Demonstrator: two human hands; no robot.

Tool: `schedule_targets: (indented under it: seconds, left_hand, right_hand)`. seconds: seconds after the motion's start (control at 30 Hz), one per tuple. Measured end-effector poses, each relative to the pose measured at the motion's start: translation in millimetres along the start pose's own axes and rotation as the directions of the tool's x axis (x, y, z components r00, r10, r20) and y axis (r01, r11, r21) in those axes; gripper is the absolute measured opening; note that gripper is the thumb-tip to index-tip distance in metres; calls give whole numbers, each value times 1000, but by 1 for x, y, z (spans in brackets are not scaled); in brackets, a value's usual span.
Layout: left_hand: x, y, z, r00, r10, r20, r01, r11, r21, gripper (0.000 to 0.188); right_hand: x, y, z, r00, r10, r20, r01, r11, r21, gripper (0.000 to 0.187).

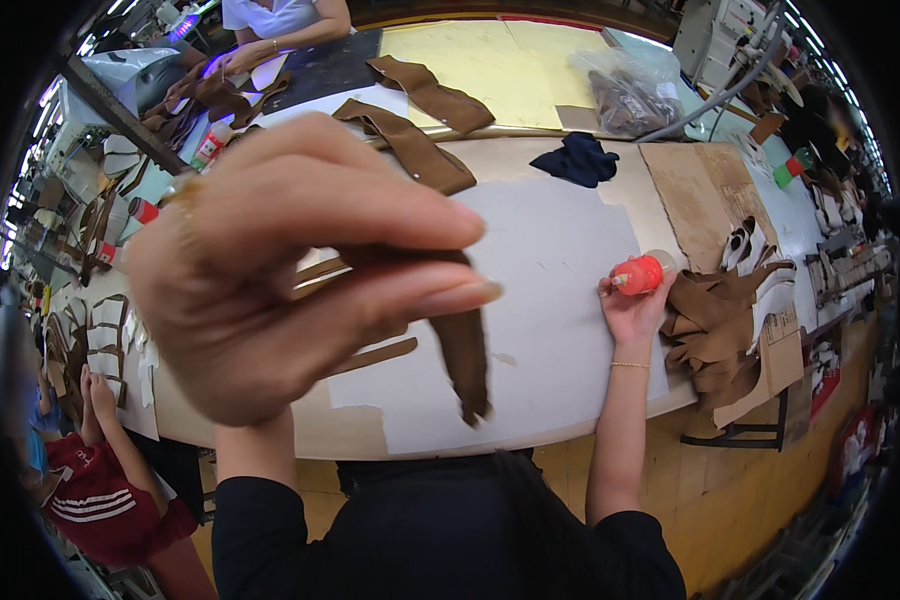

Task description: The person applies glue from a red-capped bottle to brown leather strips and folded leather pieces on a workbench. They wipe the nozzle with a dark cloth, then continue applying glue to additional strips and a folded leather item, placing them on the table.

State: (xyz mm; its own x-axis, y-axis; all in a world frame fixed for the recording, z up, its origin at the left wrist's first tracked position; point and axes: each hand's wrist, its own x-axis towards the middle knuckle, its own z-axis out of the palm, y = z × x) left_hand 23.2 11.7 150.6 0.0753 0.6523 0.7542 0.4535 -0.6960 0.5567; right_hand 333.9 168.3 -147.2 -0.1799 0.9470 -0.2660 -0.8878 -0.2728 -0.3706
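Raised close in front of me, my left hand (300,260) is closed in a pinch. A brown strip (462,365) hangs from behind its fingertips, with its ragged lower end over the white sheet (550,330) on the table. The hand hides the strip's upper part. At the right side of the table my right hand (638,310) is wrapped round a small squeeze bottle with a red top (637,275), its pale nozzle pointing towards me. Under and beside my left hand lie narrow brown strips (375,357), partly covered by it.
Wider brown pieces (435,95) lie at the back, next to a dark blue cloth (576,160). A pile of brown pieces (715,330) sits right of my right hand by cardboard (705,200). A clear plastic bag (630,95) stands behind. Co-workers sit at the far left and near left.
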Motion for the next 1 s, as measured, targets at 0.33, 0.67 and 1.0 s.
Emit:
schedule_targets:
  seconds: [0.33,0.67,1.0]
  left_hand:
    - [-53,-234,103,535,-725,434,794,607,33,17]
    - [-90,-296,123,574,-788,223,800,597,49,28]
    - [-98,-279,146,596,-801,56,679,540,497,30]
  right_hand:
    - [-9,8,27,994,-46,-102,41,998,-57,65]
    - [-2,5,15,994,-27,-105,27,1000,-6,64]
    - [-5,8,25,992,-33,-119,29,999,-39,70]
